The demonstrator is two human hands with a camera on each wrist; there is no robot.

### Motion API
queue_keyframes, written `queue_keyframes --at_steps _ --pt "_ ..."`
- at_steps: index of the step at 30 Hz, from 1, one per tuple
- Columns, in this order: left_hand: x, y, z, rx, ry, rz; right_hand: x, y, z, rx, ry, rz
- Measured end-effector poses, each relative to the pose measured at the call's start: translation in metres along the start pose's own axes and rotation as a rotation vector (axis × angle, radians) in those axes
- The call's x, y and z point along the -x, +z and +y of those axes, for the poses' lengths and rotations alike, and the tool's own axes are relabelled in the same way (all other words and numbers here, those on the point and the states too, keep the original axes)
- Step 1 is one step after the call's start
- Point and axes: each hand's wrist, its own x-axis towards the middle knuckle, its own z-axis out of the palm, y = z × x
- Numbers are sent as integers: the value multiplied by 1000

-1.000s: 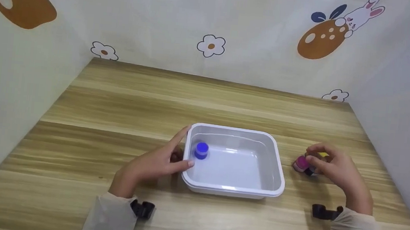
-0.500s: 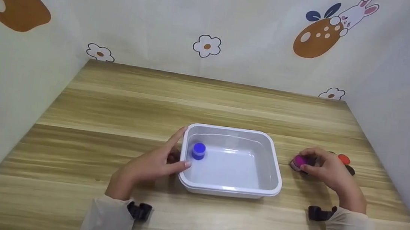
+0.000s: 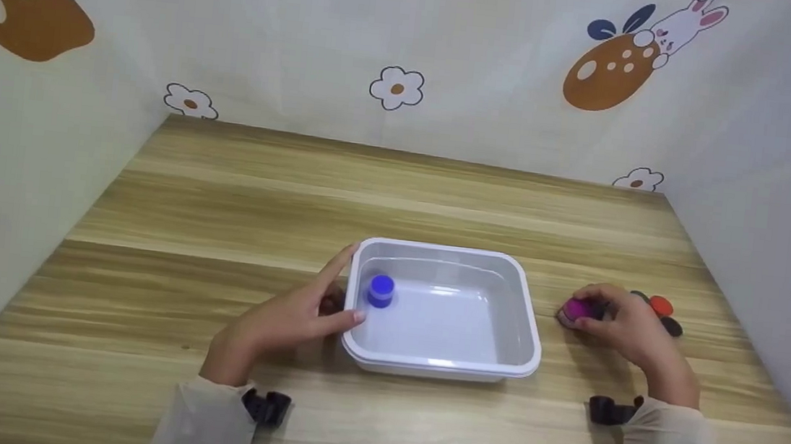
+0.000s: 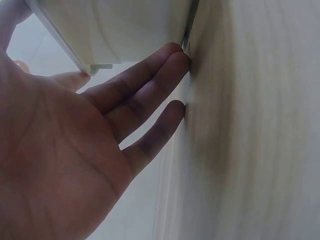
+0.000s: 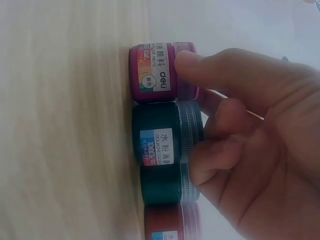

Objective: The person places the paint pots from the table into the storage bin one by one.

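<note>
A white plastic tray point(image 3: 440, 363) stands mid-table with a blue-lidded jar point(image 3: 381, 291) inside at its left end. My left hand point(image 3: 292, 317) holds the tray's left side, thumb over the rim. In the left wrist view, that hand's point(image 4: 65, 145) lower fingers lie against the outer wall, tips near the tabletop. Right of the tray, my right hand point(image 3: 635, 336) pinches a magenta gouache paint jar point(image 3: 575, 312) near its lid. The right wrist view shows the thumb on this magenta jar point(image 5: 155, 75), curled fingers beside the adjoining dark green jar point(image 5: 157, 122).
Another green jar point(image 5: 160, 185) and a reddish-brown jar point(image 5: 165, 217) continue the row in the right wrist view. A red jar top point(image 3: 662, 306) and a dark one point(image 3: 671, 326) show behind my right hand. Patterned cloth walls point(image 3: 311, 47) enclose the wooden table point(image 3: 261, 187).
My right hand has moved slightly left and down onto the magenta jar. Red and dark jar tops have come into view behind it. My left hand stays on the tray; the view shifts slightly.
</note>
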Motion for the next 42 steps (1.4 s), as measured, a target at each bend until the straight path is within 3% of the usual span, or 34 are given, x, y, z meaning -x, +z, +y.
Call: queue_keyframes --at_steps 13,28,33,42 --pt "-2 1 0 15 -26 -9 1 0 -1 -3 31 -34" --pt "-2 0 0 -1 -31 0 1 -3 -9 26 22 -7" --pt "-1 0 1 -8 -58 23 3 -5 -13 13 -13 -6" --pt "-2 2 0 -6 -41 23 5 -7 -22 -1 -37 -3"
